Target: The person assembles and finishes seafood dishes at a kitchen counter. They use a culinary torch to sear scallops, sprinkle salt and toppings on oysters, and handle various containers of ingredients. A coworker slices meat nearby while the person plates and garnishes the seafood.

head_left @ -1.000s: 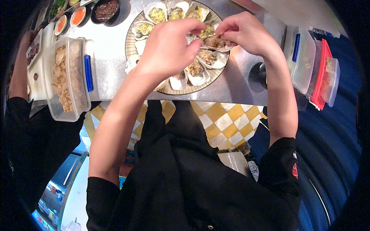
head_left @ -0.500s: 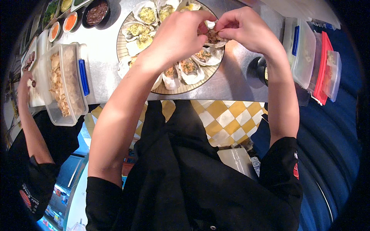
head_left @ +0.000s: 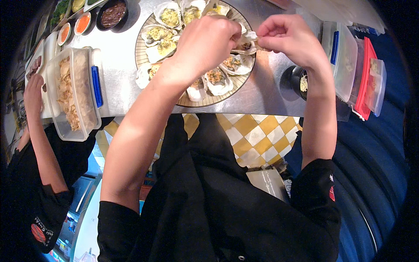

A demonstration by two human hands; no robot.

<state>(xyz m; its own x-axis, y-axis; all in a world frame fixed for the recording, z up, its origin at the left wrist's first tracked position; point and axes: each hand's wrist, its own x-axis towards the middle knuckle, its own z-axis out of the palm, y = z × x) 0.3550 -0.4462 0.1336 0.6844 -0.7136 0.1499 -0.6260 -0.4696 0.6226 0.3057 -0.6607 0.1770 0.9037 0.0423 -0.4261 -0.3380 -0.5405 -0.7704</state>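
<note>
A round striped plate (head_left: pixel 185 99) holds several oysters on the half shell; some carry a yellow-green topping, others an orange-brown one. Over its right side reaches my left hand (head_left: pixel 210 43), its fingers curled together beside a dark-topped oyster (head_left: pixel 245 45). Whatever those fingers hold is hidden. Just off the plate's right rim hovers my right hand (head_left: pixel 286 37), thumb and fingertips pinched. A small pale brown bit seems to show at its fingertips, too small to name. A near oyster (head_left: pixel 217 81) with orange-brown topping lies below my left wrist.
On the left stands a clear container (head_left: pixel 72 94) of light brown flakes, near a black bowl of dark sauce (head_left: pixel 112 15) and orange sauce cups (head_left: pixel 82 24). A co-worker's hand (head_left: pixel 34 94) works at the far left. Lidded containers (head_left: pixel 342 61) and a small black bowl (head_left: pixel 302 82) are right.
My hands have drawn apart; the right has shifted right, off the dark-topped oyster. The co-worker's hand has moved slightly, and the view has shifted a little.
</note>
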